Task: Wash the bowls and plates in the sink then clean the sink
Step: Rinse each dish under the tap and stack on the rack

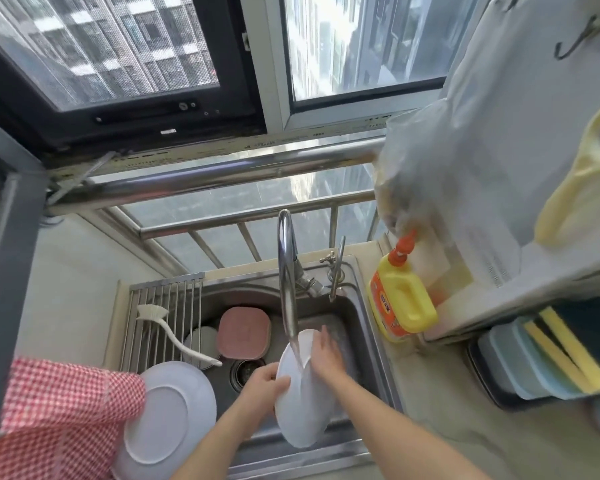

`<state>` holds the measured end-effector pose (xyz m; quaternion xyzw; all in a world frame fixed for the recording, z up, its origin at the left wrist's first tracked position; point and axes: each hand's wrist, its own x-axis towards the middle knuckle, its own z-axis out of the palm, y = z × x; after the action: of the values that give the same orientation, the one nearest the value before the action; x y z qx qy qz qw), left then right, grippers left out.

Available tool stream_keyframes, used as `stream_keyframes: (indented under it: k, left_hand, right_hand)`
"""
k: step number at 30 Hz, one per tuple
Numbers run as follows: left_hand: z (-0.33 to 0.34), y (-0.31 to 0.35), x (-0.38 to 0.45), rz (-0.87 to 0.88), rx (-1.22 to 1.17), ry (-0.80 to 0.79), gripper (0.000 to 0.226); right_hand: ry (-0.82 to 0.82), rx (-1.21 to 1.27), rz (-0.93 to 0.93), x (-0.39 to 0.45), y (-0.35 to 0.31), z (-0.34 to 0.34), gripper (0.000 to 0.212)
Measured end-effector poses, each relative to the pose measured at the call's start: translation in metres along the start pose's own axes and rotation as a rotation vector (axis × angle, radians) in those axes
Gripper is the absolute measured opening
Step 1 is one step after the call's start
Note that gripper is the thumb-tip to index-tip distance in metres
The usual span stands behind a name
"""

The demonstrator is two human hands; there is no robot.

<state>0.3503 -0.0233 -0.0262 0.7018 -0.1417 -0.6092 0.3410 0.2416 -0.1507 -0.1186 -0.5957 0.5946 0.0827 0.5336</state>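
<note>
Over the stainless steel sink (pixel 368 327), the left hand (pixel 262 384) grips the rim of a round white plate (pixel 300 407), fingers curled round its edge, holding it tilted under water running from the curved chrome faucet (pixel 286 271). The right hand (pixel 326 355) lies on the plate's face with fingers straight. A second white plate (pixel 168 415) rests upside down at left, apparently on the red checked cloth (pixel 63 414).

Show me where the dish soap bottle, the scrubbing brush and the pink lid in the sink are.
dish soap bottle (pixel 404 303): head view, on its yellow handle.
scrubbing brush (pixel 174 337): head view, middle of its white handle.
pink lid (pixel 244 332): head view, centre of its top face.
</note>
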Motion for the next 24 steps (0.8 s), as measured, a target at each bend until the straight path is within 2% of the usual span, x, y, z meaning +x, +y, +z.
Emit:
stream_keyframes:
  k: [2, 4, 6, 8, 12, 15, 19, 22, 24]
  left_hand:
    - [0.0, -0.002, 0.004, 0.005, -0.012, 0.027, 0.025]
    - [0.0, -0.001, 0.013, -0.011, -0.064, 0.101, 0.024]
    - [0.001, -0.001, 0.023, -0.064, -0.178, 0.188, 0.02]
    - [-0.001, 0.0, 0.03, -0.137, -0.324, 0.286, 0.016]
    - [-0.001, -0.001, 0.027, -0.185, -0.566, 0.405, 0.023]
    - [0.002, 0.0, 0.019, -0.174, -0.63, 0.425, 0.029]
    - [-0.001, -0.009, 0.015, -0.206, -0.617, 0.434, 0.038]
    - [-0.006, -0.017, 0.01, -0.241, -0.613, 0.388, 0.037]
    - [-0.007, -0.02, 0.001, -0.266, -0.617, 0.328, 0.035]
  right_hand:
    - [0.001, -0.111, -0.13, -0.01, -0.011, 0.008, 0.063]
    - [-0.028, -0.241, -0.351, -0.031, -0.022, 0.015, 0.059]
    - [-0.097, -0.272, -0.524, -0.052, -0.026, 0.019, 0.054]
    - [-0.136, -0.341, -0.616, -0.067, -0.019, 0.019, 0.053]
    - [-0.047, -0.515, -0.728, -0.077, 0.013, 0.011, 0.079]
    - [0.016, -0.534, -0.689, -0.08, 0.033, -0.002, 0.073]
    - [0.047, -0.515, -0.543, -0.062, 0.045, -0.017, 0.086]
    - [0.004, -0.437, -0.377, -0.044, 0.041, -0.027, 0.058]
    - [-0.064, -0.431, -0.306, -0.032, 0.034, -0.029, 0.057]
